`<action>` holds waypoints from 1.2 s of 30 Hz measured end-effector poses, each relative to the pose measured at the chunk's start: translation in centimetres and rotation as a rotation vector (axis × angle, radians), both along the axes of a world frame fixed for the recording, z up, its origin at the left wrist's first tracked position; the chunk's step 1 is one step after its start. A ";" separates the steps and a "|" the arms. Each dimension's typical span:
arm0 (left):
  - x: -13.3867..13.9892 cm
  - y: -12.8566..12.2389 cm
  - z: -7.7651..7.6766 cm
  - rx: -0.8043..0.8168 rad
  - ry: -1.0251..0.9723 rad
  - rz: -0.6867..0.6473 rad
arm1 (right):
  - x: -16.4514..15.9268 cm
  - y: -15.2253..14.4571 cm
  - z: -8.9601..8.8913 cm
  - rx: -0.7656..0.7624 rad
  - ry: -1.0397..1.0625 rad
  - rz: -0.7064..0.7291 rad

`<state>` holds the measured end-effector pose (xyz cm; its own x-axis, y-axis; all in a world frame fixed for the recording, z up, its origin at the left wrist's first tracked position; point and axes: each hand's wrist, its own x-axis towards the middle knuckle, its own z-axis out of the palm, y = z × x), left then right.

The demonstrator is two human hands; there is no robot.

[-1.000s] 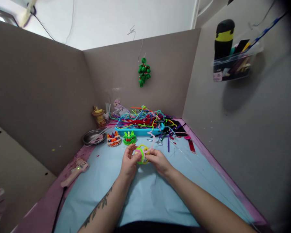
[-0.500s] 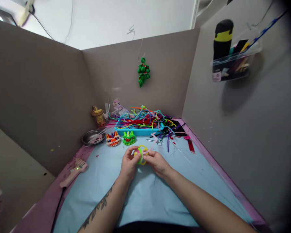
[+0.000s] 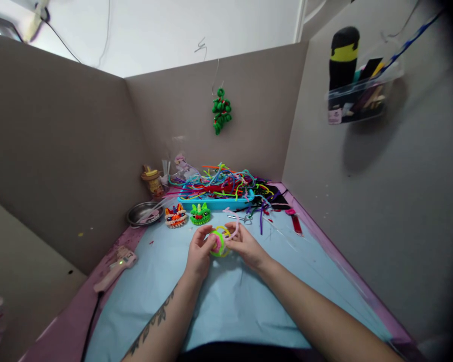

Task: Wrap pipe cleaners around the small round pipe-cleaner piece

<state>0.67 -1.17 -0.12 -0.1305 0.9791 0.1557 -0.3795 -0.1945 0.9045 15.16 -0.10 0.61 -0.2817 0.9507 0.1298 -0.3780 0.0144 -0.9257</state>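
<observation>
A small round pipe-cleaner craft piece (image 3: 218, 245), with green, pink and yellow loops, is held up between both hands over the blue cloth. My left hand (image 3: 200, 254) is closed on its left side, thumb on the front. At the right side, my right hand (image 3: 249, 250) pinches the work where a pale pink pipe cleaner (image 3: 237, 226) sticks out and curves upward. Just beyond are a finished-looking orange pipe-cleaner animal head (image 3: 175, 216) and a green one (image 3: 200, 214), both resting on the cloth. The fingertips' exact contact is partly hidden.
A blue tray (image 3: 215, 203) heaped with pipe cleaners stands at the back, scissors (image 3: 245, 218) in front of it. To the left are a metal bowl (image 3: 145, 214) and a pink glue gun (image 3: 117, 269) with a cord. Grey partitions enclose the table on three sides.
The craft piece has turned, showing more of its green and pink side. The free end of the pale pink pipe cleaner has swung left, and my right fingers have shifted around it.
</observation>
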 end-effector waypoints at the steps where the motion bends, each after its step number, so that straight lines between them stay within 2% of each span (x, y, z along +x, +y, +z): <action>1: 0.0 0.0 0.0 0.003 -0.001 -0.003 | 0.1 0.1 -0.1 0.056 -0.052 -0.040; 6: -0.1 0.0 -0.1 0.018 0.004 -0.008 | 0.7 -0.1 0.5 0.350 -0.353 -0.164; 10: 0.0 0.0 -0.1 -0.010 0.019 -0.011 | 1.0 -0.5 1.2 0.455 -0.417 -0.223; 15: 0.4 -0.4 0.3 -0.004 0.050 -0.144 | 1.2 0.2 1.0 0.395 -0.352 -0.255; 19: 0.6 -0.5 0.6 -0.025 0.000 -0.224 | 1.7 0.9 0.6 0.314 -0.327 -0.144; 23: 0.4 -0.4 0.5 -0.050 -0.055 -0.222 | 2.3 1.0 1.1 0.364 -0.416 -0.017; 27: 0.3 -0.4 0.4 -0.016 0.014 -0.277 | 2.5 0.6 1.7 0.418 -0.452 0.039; 30: 0.4 -0.4 0.5 0.036 0.072 -0.301 | 2.2 0.4 1.7 0.405 -0.470 0.065; 32: 0.5 -0.3 0.6 0.066 0.111 -0.246 | 1.9 0.4 1.3 0.363 -0.451 0.037; 36: 0.4 0.1 0.4 0.136 0.247 0.099 | 1.3 1.3 0.4 0.245 -0.271 -0.167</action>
